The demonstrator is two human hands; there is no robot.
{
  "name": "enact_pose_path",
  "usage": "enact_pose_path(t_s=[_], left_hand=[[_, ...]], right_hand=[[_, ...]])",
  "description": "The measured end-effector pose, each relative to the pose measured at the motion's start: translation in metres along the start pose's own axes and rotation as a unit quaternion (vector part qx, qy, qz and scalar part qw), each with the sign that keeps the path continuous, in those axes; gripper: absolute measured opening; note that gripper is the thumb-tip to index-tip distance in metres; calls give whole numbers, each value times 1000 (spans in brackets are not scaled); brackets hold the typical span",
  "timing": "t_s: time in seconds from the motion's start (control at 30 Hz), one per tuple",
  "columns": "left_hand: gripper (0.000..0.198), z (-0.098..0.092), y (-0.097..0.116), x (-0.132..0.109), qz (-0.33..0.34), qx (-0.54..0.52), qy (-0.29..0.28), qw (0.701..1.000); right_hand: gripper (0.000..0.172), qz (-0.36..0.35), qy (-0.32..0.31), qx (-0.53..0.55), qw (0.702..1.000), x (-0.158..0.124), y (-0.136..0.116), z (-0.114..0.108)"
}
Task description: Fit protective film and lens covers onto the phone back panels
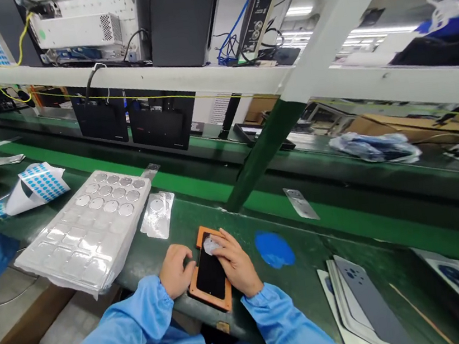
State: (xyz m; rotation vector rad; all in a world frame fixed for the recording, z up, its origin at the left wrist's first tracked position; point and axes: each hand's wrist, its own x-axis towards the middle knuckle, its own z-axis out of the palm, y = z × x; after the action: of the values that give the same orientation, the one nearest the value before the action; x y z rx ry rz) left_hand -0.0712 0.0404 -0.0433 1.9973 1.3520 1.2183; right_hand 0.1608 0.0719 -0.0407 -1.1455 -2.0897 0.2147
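- A dark green counter (305,297) is set beneath a white-railed shelf (144,76).
- On it, a black phone-shaped panel (210,279) is seated in an orange fixture (210,298), its long axis pointed roughly away from the body.
- A whitish disc (209,246) is placed at the panel's far end, under the right hand's (235,261) fingertips; whether its grip is closed cannot be told.
- The left hand (177,270) is half-curled beside the fixture's left edge, farther from the disc; its grip is partly hidden.

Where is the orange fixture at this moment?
The orange fixture lies at the near edge of the green bench, below and slightly left of centre in the head view, between the left hand and right hand, left of the blue patch.
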Motion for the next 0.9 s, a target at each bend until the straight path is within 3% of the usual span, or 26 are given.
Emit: enact_pose_path(t_s=[0.1, 0.27, 0.43, 0.6, 0.73, 0.83, 0.9], left_hand=[[13, 9, -7, -7, 9, 7, -3, 1000], [13, 9, -6, -5, 13, 11, -9, 1000], [11, 10, -5, -5, 16, 11, -9, 1000], [11, 10, -4, -5, 24, 24, 1, 999], [14, 13, 4, 11, 50, 56, -12, 997], [27, 21, 12, 32, 93, 112, -64, 987], [33, 29, 16, 43, 111, 160, -100, 976]], right_hand=[[27, 2, 23, -50, 998, 0, 8, 14], [27, -4, -17, -68, 998, -5, 8, 7], [31, -6, -53, -90, 995, -10, -7, 0], [31, 35, -76, -167, 982, -8, -28, 2], [31, 47, -71, -152, 985, -9, -38, 8], [33, 61, -56, -157, 984, -12, -39, 9], [32, 84, -44, -174, 980, -17, -31, -3]])
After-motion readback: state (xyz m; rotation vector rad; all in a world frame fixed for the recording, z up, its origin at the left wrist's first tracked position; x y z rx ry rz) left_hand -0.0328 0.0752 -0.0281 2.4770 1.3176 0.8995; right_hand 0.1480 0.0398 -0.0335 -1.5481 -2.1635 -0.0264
